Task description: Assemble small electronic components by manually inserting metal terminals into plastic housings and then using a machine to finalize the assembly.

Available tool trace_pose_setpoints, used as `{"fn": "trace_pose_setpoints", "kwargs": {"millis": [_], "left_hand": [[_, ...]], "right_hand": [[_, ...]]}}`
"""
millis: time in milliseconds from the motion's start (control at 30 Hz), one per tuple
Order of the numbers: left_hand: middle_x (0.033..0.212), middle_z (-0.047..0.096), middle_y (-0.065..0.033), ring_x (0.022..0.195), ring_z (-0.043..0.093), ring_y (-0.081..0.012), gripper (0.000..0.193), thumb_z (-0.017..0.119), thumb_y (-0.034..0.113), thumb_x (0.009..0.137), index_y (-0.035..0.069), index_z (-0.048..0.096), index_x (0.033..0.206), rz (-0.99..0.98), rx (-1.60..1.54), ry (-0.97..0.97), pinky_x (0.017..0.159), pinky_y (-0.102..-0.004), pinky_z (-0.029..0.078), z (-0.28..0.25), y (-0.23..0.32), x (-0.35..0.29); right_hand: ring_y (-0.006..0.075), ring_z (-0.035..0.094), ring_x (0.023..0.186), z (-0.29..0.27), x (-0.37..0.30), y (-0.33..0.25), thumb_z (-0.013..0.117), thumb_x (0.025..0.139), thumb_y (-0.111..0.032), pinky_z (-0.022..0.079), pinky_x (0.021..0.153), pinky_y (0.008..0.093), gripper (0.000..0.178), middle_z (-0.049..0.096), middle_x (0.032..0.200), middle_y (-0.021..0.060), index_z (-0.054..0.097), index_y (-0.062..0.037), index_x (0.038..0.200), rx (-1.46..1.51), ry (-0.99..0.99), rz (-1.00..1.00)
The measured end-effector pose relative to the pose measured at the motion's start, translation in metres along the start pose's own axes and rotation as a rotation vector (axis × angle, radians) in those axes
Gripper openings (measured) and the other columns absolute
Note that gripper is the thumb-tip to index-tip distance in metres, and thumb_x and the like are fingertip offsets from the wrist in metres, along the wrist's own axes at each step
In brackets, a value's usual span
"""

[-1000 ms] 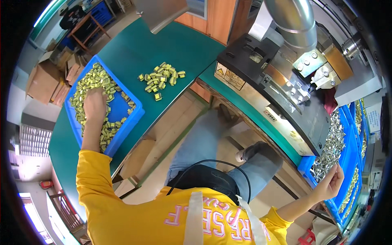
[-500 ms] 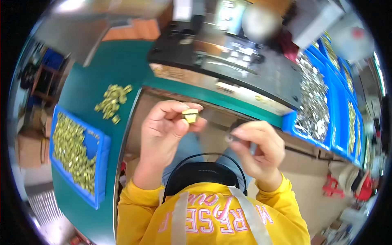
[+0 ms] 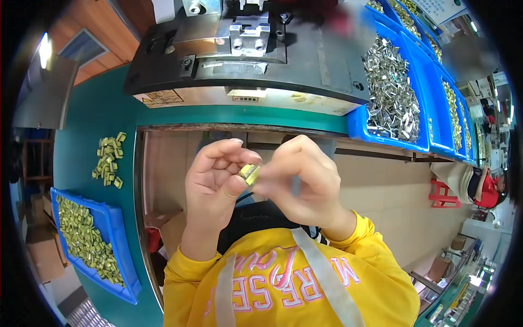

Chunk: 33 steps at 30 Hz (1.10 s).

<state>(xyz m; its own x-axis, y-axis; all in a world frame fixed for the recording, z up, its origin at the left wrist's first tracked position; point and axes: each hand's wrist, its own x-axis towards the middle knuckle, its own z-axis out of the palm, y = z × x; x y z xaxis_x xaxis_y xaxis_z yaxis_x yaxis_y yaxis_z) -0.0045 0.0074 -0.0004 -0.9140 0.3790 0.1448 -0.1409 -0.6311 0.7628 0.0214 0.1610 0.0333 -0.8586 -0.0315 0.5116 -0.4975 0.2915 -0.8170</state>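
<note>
My left hand pinches a small yellow-green block between thumb and fingers, over the gap in front of the bench. A grey metallic strip shows on the block's upper face. Right up against the block is my right hand, its thumb and fingers drawn together in a pinch. Its fingertips are blurred, and whatever they hold is hidden. On the green bench to the left lies a loose heap of similar yellow-green blocks. Nearer me, a blue tray holds many more of them.
A black-topped machine with a metal fixture stands ahead on the green bench. To its right, a blue bin holds shiny metal pieces; more blue bins lie beyond. A red stool stands at right.
My right hand has moved left to the block, from a spot apart where it held a small grey metal piece. The block has tilted in my left hand. The whole view has shifted.
</note>
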Motion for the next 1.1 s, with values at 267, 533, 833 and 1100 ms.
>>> {"fn": "trace_pose_setpoints", "kwargs": {"millis": [267,533,833,1100], "left_hand": [[0.111,0.051,-0.0144,0.1,0.051,-0.017,0.029,0.066,0.018,0.078,-0.004,0.06,0.096,-0.084,0.107,-0.05,0.083,-0.0254,0.042,-0.005,-0.004,-0.001],[0.096,0.059,-0.0089,0.086,0.056,-0.0122,0.031,0.062,0.02,0.082,-0.003,0.057,0.102,-0.146,0.117,-0.035,0.076,-0.0242,0.045,-0.002,-0.003,-0.006],[0.089,0.059,-0.0067,0.079,0.057,-0.0125,0.033,0.058,0.026,0.084,-0.003,0.056,0.101,-0.239,0.027,0.004,0.072,-0.0254,0.047,-0.002,-0.004,-0.005],[0.088,0.06,-0.0086,0.076,0.058,-0.0149,0.039,0.056,0.031,0.084,-0.003,0.055,0.101,-0.315,0.111,-0.054,0.068,-0.0261,0.049,-0.006,-0.005,-0.009]], "right_hand": [[0.0138,0.051,0.057,0.002,-0.002,0.006,0.073,0.06,0.001,0.041,0.048,0.0226,0.022,0.052,0.076,0.0062,0.061,-0.0047,0.078,-0.025,0.021,-0.023],[0.016,0.055,0.059,0.003,-0.006,0.009,0.071,0.06,0.003,0.044,0.048,0.0236,0.02,0.053,0.073,0.0061,0.061,-0.0045,0.074,-0.054,0.013,-0.091],[0.0168,0.054,0.066,-0.012,0.0,0.006,0.066,0.059,0.007,0.043,0.055,0.0243,0.023,0.055,0.075,0.0075,0.063,-0.0046,0.078,-0.055,0.008,0.039],[0.0158,0.056,0.061,-0.019,0.009,0.016,0.065,0.061,0.007,0.044,0.05,0.0233,0.02,0.055,0.075,0.0069,0.062,-0.0007,0.08,-0.122,-0.232,-0.104]]}}
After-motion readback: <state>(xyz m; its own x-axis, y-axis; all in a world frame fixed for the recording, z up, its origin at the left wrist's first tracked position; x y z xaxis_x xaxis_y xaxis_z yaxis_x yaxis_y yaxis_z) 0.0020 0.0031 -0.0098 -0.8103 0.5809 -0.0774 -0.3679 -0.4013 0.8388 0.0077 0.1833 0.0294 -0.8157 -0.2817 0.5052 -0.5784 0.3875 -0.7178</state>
